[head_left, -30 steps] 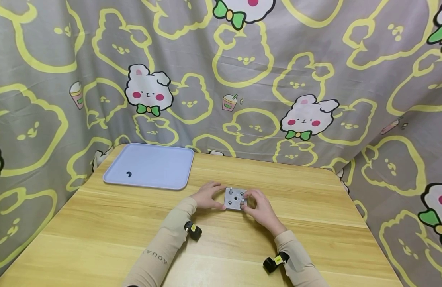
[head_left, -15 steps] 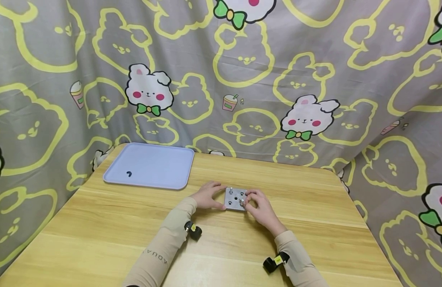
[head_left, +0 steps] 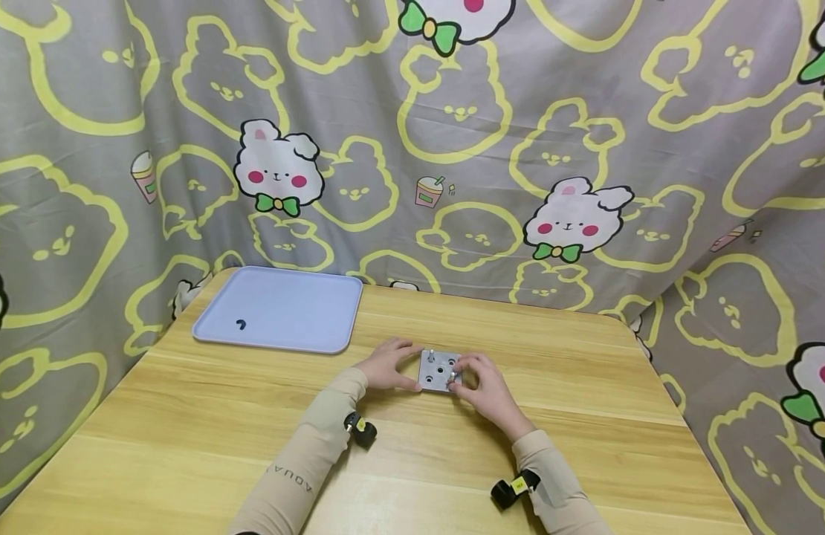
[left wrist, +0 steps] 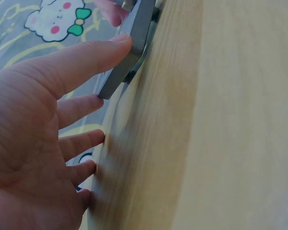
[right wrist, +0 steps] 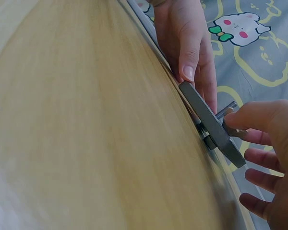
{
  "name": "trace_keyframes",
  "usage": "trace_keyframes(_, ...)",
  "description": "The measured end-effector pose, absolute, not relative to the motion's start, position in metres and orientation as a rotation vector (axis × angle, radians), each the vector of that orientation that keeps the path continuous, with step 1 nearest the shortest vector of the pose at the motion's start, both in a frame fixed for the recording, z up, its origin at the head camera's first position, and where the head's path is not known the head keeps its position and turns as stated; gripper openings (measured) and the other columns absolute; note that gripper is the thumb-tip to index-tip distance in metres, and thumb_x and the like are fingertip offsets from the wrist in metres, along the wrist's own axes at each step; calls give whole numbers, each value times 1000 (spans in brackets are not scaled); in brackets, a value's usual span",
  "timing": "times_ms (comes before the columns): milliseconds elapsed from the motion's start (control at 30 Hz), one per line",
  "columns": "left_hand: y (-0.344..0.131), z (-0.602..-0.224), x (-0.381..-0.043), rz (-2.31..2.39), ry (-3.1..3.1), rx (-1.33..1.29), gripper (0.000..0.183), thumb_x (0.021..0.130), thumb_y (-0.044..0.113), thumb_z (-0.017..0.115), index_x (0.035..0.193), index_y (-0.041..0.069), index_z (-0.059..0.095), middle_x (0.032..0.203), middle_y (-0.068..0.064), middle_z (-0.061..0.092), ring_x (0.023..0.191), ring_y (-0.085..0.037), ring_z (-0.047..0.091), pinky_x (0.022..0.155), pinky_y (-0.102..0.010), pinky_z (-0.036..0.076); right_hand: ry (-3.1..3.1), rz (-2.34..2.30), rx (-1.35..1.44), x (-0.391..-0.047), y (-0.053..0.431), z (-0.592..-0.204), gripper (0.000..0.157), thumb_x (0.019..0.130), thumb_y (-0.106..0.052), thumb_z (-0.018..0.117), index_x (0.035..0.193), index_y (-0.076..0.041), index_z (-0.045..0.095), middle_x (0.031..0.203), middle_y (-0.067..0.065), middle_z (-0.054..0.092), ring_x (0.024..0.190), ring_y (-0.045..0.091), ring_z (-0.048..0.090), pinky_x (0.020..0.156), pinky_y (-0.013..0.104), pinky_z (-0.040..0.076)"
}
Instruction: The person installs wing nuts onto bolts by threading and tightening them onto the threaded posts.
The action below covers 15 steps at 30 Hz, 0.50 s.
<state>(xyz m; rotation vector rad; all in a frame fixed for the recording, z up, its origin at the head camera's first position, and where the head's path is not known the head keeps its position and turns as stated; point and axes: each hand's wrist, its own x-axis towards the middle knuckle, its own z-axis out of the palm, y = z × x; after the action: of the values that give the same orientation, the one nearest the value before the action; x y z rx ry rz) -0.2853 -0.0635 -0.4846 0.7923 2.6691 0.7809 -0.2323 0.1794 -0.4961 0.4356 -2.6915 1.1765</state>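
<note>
A square grey metal plate (head_left: 435,381) with several round holes lies near the middle of the wooden table. Small dark feet show beneath it in the right wrist view. At its far-left corner stands an upright silver bolt (head_left: 431,356). My left hand (head_left: 388,365) holds the plate's left side with thumb and index finger, the other fingers spread beside it. My right hand (head_left: 484,386) pinches a small silver fastener (head_left: 452,377) on the plate's right part between thumb and index finger. In the right wrist view the thumb partly hides this fastener (right wrist: 235,131).
A pale blue tray (head_left: 285,297) stands at the table's back left, with a small dark curved piece (head_left: 241,325) on it. A patterned curtain (head_left: 466,223) hangs behind and beside the wooden table (head_left: 218,416).
My right thumb and fingers close in and turn around the small fastener, then spread slightly again at the same spot. The left hand and the plate stay put.
</note>
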Motion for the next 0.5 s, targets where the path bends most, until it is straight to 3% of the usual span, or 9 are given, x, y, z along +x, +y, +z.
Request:
trace_keyframes(133, -64, -486, -286, 772, 2674, 814, 83, 79, 44, 76, 149, 18, 40, 156, -19, 32, 147, -42, 21, 121, -57, 15, -2681, 1186, 438, -232, 180, -496, 16, 79, -12, 77, 81, -16, 61, 120, 13, 62, 118, 34, 55, 107, 54, 40)
trace_keyframes(300, -64, -487, -287, 765, 2678, 831, 84, 78, 45, 76, 149, 18, 39, 156, -19, 32, 147, -43, 22, 121, -57, 14, -2634, 1196, 473, -232, 180, -495, 6, 78, -8, 67, 76, -12, 63, 116, 15, 63, 115, 34, 56, 103, 53, 42)
trace_keyframes(500, -64, -486, -286, 759, 2680, 820, 83, 79, 45, 76, 149, 19, 40, 156, -19, 32, 147, -42, 21, 121, -57, 14, -2625, 1184, 480, -233, 180, -497, 16, 73, -5, 73, 82, -13, 62, 116, 14, 63, 116, 34, 56, 104, 54, 42)
